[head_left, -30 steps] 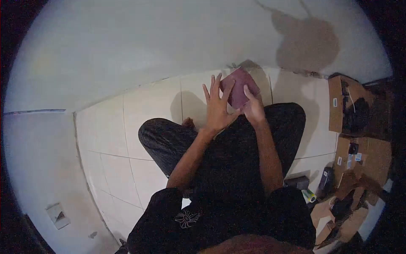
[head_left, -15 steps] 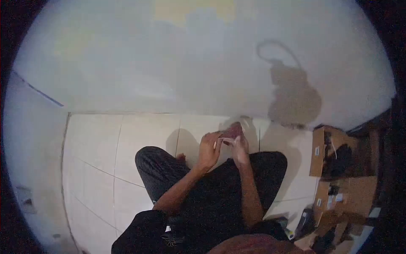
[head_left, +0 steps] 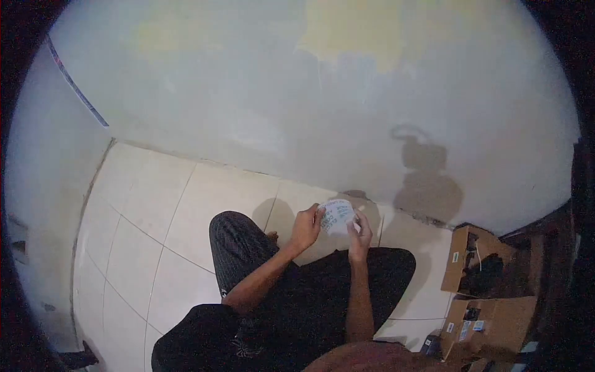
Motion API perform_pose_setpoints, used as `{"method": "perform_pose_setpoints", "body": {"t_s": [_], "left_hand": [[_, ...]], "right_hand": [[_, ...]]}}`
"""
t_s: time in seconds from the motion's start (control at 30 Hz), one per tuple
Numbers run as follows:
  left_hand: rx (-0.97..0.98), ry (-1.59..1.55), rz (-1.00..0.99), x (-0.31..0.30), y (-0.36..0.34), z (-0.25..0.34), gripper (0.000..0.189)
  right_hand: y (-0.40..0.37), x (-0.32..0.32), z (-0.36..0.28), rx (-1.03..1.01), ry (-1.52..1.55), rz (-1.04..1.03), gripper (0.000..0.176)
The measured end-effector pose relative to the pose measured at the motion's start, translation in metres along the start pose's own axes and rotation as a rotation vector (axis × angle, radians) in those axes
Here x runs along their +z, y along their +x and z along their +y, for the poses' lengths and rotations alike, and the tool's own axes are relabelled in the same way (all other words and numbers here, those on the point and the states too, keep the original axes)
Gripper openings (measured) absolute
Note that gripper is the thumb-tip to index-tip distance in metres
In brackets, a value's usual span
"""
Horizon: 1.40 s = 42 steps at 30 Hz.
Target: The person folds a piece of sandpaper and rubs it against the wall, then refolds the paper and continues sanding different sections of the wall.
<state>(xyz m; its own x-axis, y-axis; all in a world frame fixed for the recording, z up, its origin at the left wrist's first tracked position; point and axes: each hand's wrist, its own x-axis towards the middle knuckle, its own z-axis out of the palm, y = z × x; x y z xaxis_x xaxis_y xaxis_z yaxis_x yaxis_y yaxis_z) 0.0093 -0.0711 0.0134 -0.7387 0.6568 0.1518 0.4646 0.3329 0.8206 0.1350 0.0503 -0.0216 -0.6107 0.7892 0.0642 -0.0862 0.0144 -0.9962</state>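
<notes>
Head view: white sheet (head_left: 336, 219) with greenish lettering, upper edge curved, held between both hands in front of folded legs (head_left: 242, 242). Left hand (head_left: 305, 229), grip pinching sheet's left side. Right hand (head_left: 359, 238), grip pinching right side, thumb on lettered face. Tiled floor (head_left: 139, 180) below, wall (head_left: 248, 93) beyond. Open cardboard box (head_left: 455, 259) on floor, right, second cardboard box (head_left: 505, 319) just beside it.
</notes>
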Motion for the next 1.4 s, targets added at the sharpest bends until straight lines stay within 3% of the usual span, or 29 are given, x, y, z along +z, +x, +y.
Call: {"method": "perform_pose_setpoints", "body": {"t_s": [0.07,0.17,0.23,0.33,0.4,0.43,0.5,0.53,0.6,0.7,0.77,0.9,1.13,1.2,1.3,1.4], "left_hand": [[0.046,-0.011,0.014,0.003,-0.002,-0.002,0.029],[0.047,-0.049,0.013,-0.003,0.001,0.003,0.032],[0.0,-0.077,-0.004,0.001,0.002,-0.001,0.033],[0.097,-0.184,0.111,0.009,0.003,-0.013,0.038],[-0.169,-0.365,0.02,-0.005,0.001,0.006,0.044],[-0.182,-0.361,0.023,-0.002,0.001,-0.002,0.044],[-0.394,-0.646,-0.049,0.006,0.001,-0.021,0.045],[-0.407,-0.644,-0.048,0.002,0.002,-0.013,0.045],[-0.561,-0.961,0.014,-0.005,0.004,0.002,0.041],[-0.698,-0.988,-0.104,-0.013,0.004,0.002,0.038],[-0.579,-1.11,-0.162,-0.019,0.006,0.008,0.036],[-0.578,-1.205,-0.239,-0.011,0.009,0.007,0.034],[-0.598,-1.258,-0.42,-0.002,0.019,-0.003,0.036],[-0.568,-1.142,-0.515,0.0,0.021,-0.01,0.039],[-0.578,-1.157,-0.593,0.0,0.023,-0.004,0.036],[-0.644,-1.194,-0.612,0.006,0.021,-0.004,0.033]], "right_hand": [[0.0,0.0,0.001,0.001,-0.018,0.001,0.028],[0.005,-0.003,0.018,0.051,-0.197,0.096,0.022],[0.006,-0.004,0.022,0.009,-0.171,0.101,0.021],[0.0,-0.003,0.016,0.01,-0.148,0.071,0.021],[-0.003,0.001,0.014,0.039,-0.142,0.03,0.022],[-0.003,0.002,0.016,0.044,-0.122,0.002,0.023],[-0.002,0.004,0.014,0.055,-0.098,-0.029,0.025],[-0.003,0.007,0.01,0.112,-0.04,-0.038,0.026],[-0.004,0.01,0.013,0.21,0.171,-0.06,0.027],[-0.009,0.014,-0.005,0.397,0.488,-0.061,0.028],[-0.008,0.01,0.009,0.422,0.508,-0.104,0.029],[-0.007,0.011,0.011,0.367,0.585,-0.18,0.031],[-0.003,0.02,0.009,0.584,0.591,-0.151,0.032],[-0.004,0.017,0.015,0.507,0.574,-0.282,0.037],[-0.002,0.006,0.027,0.584,0.656,-0.37,0.042],[-0.012,0.008,0.03,0.664,0.642,-0.189,0.044]]}}
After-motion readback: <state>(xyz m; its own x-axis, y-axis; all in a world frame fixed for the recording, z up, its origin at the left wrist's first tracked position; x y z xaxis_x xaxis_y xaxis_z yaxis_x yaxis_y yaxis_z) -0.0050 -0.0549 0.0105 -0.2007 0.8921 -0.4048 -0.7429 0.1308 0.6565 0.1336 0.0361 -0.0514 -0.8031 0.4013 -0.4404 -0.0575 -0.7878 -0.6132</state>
